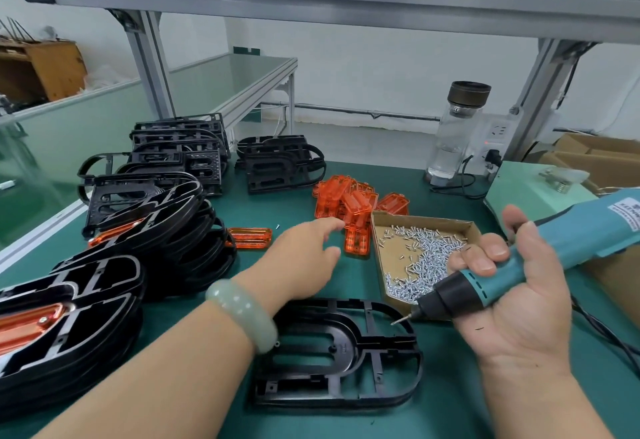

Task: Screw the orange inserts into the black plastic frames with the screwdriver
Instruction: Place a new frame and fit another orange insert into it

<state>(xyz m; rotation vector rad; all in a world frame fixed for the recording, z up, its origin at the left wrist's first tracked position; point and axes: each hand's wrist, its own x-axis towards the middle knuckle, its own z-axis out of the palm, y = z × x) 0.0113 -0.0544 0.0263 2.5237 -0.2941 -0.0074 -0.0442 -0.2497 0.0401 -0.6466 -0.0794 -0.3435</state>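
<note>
A bare black plastic frame [341,355] lies flat on the green mat in front of me. My left hand [304,258], with a pale green bangle at the wrist, reaches over the mat toward a pile of orange inserts [356,206]; its fingers are apart, holding nothing, just short of the nearest insert [356,239]. A single orange insert [251,237] lies to the left of that hand. My right hand [512,296] grips a teal electric screwdriver [540,258], palm up, with the bit pointing down-left over the frame's right edge.
A cardboard tray [381,227] of several silver screws sits between the inserts and my right hand. Stacks of black frames [180,230], some with orange inserts fitted, fill the left side and back. A glass bottle [453,133], a power strip and a pale box stand at the back right.
</note>
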